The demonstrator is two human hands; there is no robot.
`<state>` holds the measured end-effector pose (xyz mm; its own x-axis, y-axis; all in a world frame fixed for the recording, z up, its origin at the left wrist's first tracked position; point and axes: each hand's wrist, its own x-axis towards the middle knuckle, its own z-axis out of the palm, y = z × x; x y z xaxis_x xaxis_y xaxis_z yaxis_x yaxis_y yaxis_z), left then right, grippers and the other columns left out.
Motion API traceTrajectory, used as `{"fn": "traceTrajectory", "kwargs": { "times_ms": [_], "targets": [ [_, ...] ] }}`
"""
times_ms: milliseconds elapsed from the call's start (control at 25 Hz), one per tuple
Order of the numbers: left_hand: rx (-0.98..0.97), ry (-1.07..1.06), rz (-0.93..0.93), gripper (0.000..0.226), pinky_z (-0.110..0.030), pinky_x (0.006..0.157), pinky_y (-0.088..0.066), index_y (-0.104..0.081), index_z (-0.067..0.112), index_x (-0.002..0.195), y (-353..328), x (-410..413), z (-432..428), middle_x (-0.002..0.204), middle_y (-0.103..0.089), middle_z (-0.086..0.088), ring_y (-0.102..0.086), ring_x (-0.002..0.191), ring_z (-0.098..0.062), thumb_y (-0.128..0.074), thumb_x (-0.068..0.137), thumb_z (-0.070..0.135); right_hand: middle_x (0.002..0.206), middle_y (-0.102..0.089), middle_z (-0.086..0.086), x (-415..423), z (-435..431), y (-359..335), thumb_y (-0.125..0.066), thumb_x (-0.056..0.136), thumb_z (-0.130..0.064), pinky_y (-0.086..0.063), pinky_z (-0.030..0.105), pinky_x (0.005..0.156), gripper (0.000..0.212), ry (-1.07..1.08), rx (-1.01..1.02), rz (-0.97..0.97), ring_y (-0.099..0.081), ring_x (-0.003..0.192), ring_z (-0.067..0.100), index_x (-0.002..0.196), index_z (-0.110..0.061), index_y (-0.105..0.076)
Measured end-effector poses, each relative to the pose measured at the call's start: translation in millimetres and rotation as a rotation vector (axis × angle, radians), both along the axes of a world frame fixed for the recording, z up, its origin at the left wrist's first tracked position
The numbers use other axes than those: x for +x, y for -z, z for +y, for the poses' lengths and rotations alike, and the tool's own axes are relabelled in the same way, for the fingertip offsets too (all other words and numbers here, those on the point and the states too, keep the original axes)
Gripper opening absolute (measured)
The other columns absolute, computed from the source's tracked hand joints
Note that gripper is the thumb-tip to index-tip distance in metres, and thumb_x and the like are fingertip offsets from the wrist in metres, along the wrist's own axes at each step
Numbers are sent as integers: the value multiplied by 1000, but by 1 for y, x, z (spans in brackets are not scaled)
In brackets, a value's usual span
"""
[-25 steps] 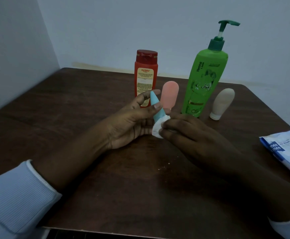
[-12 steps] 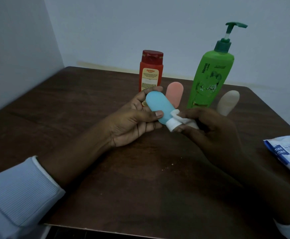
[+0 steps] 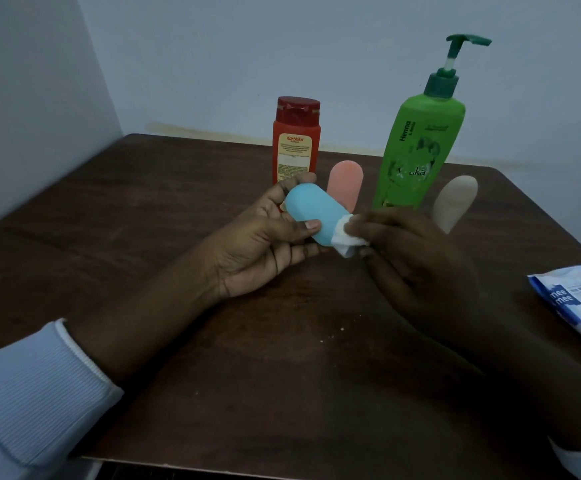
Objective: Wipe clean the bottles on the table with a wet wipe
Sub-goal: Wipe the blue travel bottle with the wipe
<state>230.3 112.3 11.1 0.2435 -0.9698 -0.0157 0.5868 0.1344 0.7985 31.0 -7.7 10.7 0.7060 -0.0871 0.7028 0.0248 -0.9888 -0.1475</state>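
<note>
- The near edge of the table point(image 3: 247, 455) runs under both forearms. A pale ribbed sleeve point(image 3: 29, 393) covers the left forearm there.
- Between that edge and the hands lies a wide stretch of bare dark wood with a few pale specks point(image 3: 332, 336).
- The left hand point(image 3: 265, 244), palm up, grips the blue bottle point(image 3: 311, 216), thumb across its front and fingers curled behind. The bottle is tilted, rounded end up and to the left.
- The right hand point(image 3: 417, 261) pinches a folded wet wipe point(image 3: 349, 239) in curled fingers, against the bottle's lower end.
- Well to the right of the right hand, a pack of wipes point(image 3: 580, 299) lies by the table's right edge.
- Left of the left hand, open tabletop reaches the side wall.
- Just behind the left fingertips stands a red bottle point(image 3: 296, 140), with a pink bottle point(image 3: 346, 185) beside it.
- Close behind the right hand stand a green pump bottle point(image 3: 417, 150) and a beige bottle point(image 3: 455, 202).
- Behind the bottles, a strip of table runs to the far edge at the back wall point(image 3: 316, 46).
</note>
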Motion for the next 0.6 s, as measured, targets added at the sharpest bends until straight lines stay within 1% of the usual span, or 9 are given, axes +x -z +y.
{"fn": "traceTrajectory", "kwargs": {
  "times_ms": [80, 120, 200, 240, 280, 360, 440, 520, 600],
  "targets": [
    [11, -13, -4, 69, -42, 91, -63, -56, 23, 138, 0, -2, 0, 138, -57, -16, -71, 115, -30, -59, 79, -14, 114, -68, -7, 3, -5, 1, -67, 92, -9, -53, 21, 89, 26, 44, 182, 9, -63, 104, 3, 117, -15, -70],
    [19, -30, 4, 69, -41, 90, -63, -55, 23, 138, -1, -3, 0, 138, -56, -16, -72, 114, -30, -60, 79, -14, 105, -72, -11, 3, -6, -1, -68, 93, -12, -54, 23, 80, 21, 40, 384, 26, -66, 93, 2, 111, -20, -72],
    [20, -48, 62, 69, -42, 89, -64, -53, 19, 141, -3, -3, 0, 140, -57, -18, -73, 113, -31, -58, 80, -13, 88, -77, 2, 3, -5, -3, -67, 93, -11, -55, 29, 69, 11, -86, 915, 147, -69, 75, 12, 97, -15, -77],
    [23, -47, 106, 67, -43, 88, -64, -52, 17, 142, -4, -4, 0, 139, -60, -21, -73, 113, -33, -58, 81, -12, 87, -77, 9, 4, -4, -2, -66, 92, -9, -55, 34, 67, 11, -143, 1116, 195, -70, 70, 19, 93, -10, -77],
    [34, -39, 154, 66, -43, 88, -64, -52, 14, 143, -6, -4, 1, 136, -64, -24, -73, 113, -35, -57, 82, -11, 88, -77, 13, 5, -4, -1, -66, 92, -8, -56, 36, 66, 12, -154, 1196, 195, -71, 69, 23, 93, -9, -77],
    [68, -32, 258, 61, -43, 87, -64, -51, 11, 142, -9, -3, 1, 128, -69, -29, -73, 110, -40, -57, 84, -8, 94, -77, 8, 6, -7, 3, -64, 95, -10, -58, 36, 70, 15, -29, 1015, 27, -73, 78, 18, 103, -14, -77],
    [88, -48, 327, 63, -42, 84, -65, -50, 11, 144, -10, -2, 2, 127, -68, -32, -75, 105, -42, -58, 83, -5, 112, -72, 4, 3, -8, 1, -60, 98, -8, -56, 31, 88, 25, 136, 532, -161, -68, 101, 12, 120, -12, -71],
    [97, -39, 342, 64, -43, 86, -64, -48, 13, 145, -9, -3, 2, 132, -64, -32, -74, 107, -43, -58, 84, -5, 121, -63, 12, 0, -1, -1, -59, 96, 2, -50, 29, 98, 31, 97, 159, -241, -61, 113, 19, 126, -2, -66],
    [109, 10, 337, 62, -45, 92, -61, -48, 12, 144, -7, -7, 2, 134, -63, -32, -70, 117, -42, -59, 86, -6, 121, -62, 20, 0, 8, 0, -61, 95, 4, -50, 35, 98, 29, 19, -70, -224, -61, 113, 28, 124, 4, -65]
  ]
}}
